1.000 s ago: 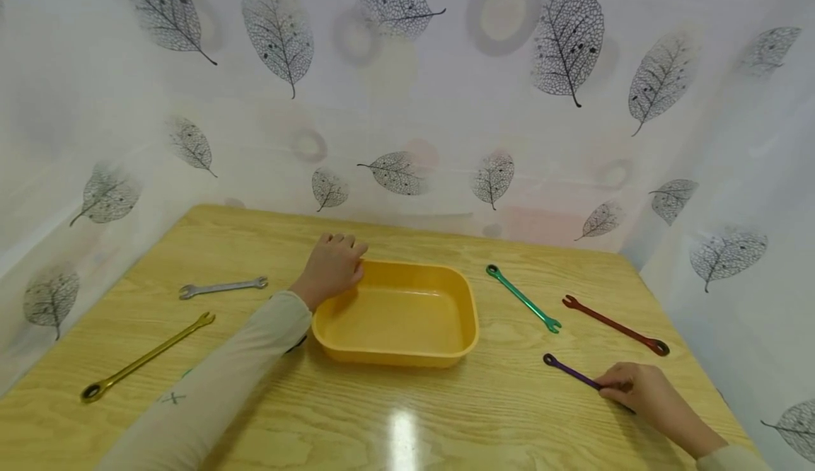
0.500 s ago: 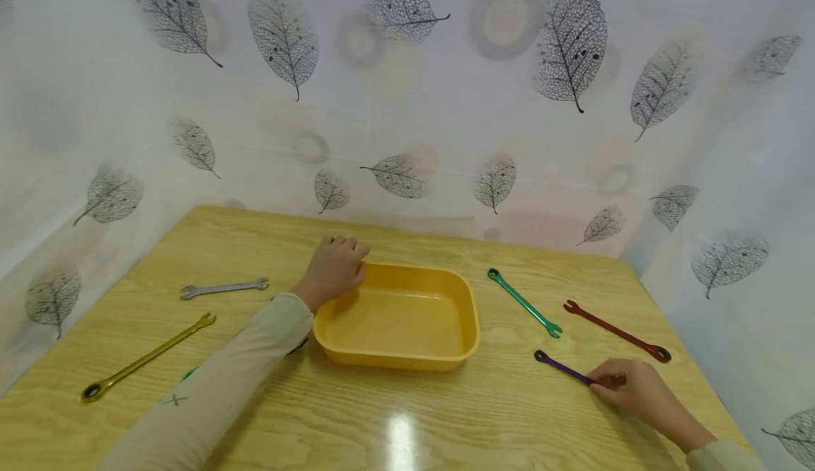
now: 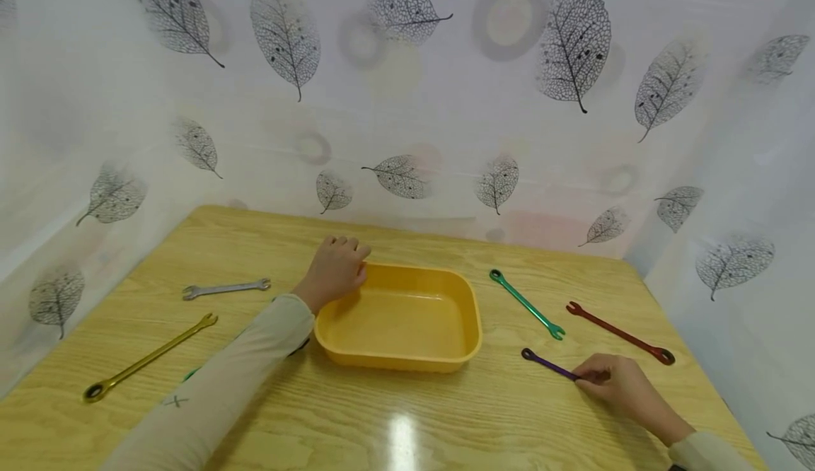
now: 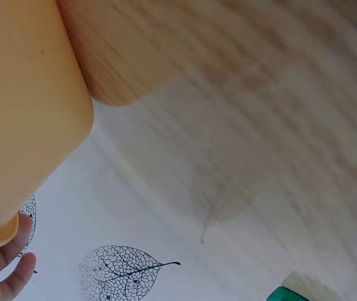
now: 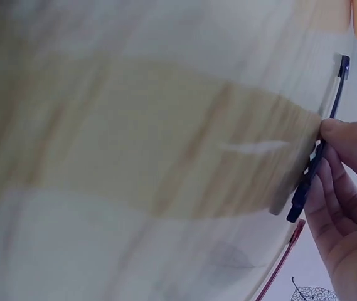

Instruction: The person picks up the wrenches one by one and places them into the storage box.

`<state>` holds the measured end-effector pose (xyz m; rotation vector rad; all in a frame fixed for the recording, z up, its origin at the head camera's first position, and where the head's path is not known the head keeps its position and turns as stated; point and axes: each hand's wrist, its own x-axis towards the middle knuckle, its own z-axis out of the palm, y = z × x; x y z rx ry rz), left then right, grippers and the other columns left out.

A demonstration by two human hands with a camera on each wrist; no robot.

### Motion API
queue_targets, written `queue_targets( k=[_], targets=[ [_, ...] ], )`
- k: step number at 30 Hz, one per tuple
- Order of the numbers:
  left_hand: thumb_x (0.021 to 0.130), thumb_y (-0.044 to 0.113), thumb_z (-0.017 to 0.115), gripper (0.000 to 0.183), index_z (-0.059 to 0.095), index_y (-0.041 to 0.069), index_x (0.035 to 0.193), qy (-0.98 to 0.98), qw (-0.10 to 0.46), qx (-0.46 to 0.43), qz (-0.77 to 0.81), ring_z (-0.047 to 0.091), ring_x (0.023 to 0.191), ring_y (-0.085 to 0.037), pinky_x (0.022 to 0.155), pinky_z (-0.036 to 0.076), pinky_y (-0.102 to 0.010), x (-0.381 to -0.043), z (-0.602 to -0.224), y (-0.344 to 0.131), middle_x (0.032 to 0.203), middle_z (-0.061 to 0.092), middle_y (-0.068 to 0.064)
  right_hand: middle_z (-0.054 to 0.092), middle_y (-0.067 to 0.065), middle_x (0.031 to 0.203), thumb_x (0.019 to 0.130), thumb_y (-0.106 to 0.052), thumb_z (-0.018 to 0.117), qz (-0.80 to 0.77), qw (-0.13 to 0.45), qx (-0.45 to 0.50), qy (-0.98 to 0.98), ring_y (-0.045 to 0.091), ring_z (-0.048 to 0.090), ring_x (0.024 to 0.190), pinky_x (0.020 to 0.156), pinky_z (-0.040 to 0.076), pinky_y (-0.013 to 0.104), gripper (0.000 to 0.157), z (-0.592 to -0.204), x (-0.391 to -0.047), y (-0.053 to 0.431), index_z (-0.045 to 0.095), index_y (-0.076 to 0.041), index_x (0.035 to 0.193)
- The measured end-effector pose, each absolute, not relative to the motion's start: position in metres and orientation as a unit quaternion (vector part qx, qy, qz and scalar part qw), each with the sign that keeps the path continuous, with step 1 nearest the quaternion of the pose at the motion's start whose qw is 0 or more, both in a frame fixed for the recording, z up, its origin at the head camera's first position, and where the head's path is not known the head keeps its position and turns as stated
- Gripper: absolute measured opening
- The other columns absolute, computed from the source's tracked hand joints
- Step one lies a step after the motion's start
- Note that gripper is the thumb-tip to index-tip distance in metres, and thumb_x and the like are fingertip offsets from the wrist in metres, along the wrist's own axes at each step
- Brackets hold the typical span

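A yellow plastic tray [image 3: 401, 322] stands on the wooden table. My left hand [image 3: 334, 269] grips its rim at the far left corner; in the left wrist view the fingers [image 4: 16, 269] curl at the tray's edge. On the right, my right hand [image 3: 614, 382] pinches a purple wrench [image 3: 549, 365] between thumb and fingers, its ring end pointing left toward the tray. Seen from the right wrist, the wrench [image 5: 303, 194] lies low over the tabletop; I cannot tell whether it touches. A green wrench [image 3: 527, 305] and a red wrench [image 3: 620, 333] lie beyond that hand.
A silver wrench [image 3: 226, 288] and a gold wrench [image 3: 149, 358] lie at the left. Under my left sleeve [image 3: 235, 372], bits of green and dark objects show, mostly hidden. A leaf-patterned curtain [image 3: 395, 103] hangs behind the table [image 3: 446, 414].
My right hand has moved left with the purple wrench, bringing it nearer the tray. The left hand keeps its grip on the tray, which stays in place.
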<state>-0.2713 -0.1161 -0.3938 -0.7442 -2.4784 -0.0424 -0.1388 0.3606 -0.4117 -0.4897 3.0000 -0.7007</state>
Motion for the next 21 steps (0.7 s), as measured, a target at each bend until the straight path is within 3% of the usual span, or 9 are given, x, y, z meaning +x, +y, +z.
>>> queue_targets(
  k=[9, 21],
  targets=[
    [0.078, 0.017, 0.063, 0.011, 0.061, 0.009, 0.086, -0.919, 0.279, -0.279, -0.014, 0.060, 0.073, -0.027, 0.074, 0.045, -0.042, -0.2714, -0.3930, -0.1158, 0.077, 0.061, -0.009, 0.068, -0.005, 0.085, 0.071, -0.019, 0.077, -0.207, -0.012, -0.137, 0.969, 0.000, 0.062, 0.074, 0.064, 0.050, 0.019, 0.018, -0.4135, -0.1379, 0.3583, 0.075, -0.015, 0.089],
    [0.077, 0.017, 0.063, 0.012, 0.062, 0.009, 0.087, -0.918, 0.279, -0.280, -0.020, 0.059, 0.072, -0.028, 0.074, 0.044, -0.043, -0.2709, -0.3925, -0.1141, 0.077, 0.060, -0.009, 0.069, -0.001, 0.081, 0.075, -0.010, 0.074, -0.225, -0.012, -0.175, 0.958, -0.006, 0.059, 0.069, 0.060, 0.051, 0.018, 0.010, -0.4137, -0.1426, 0.3605, 0.074, -0.012, 0.085]
  ],
)
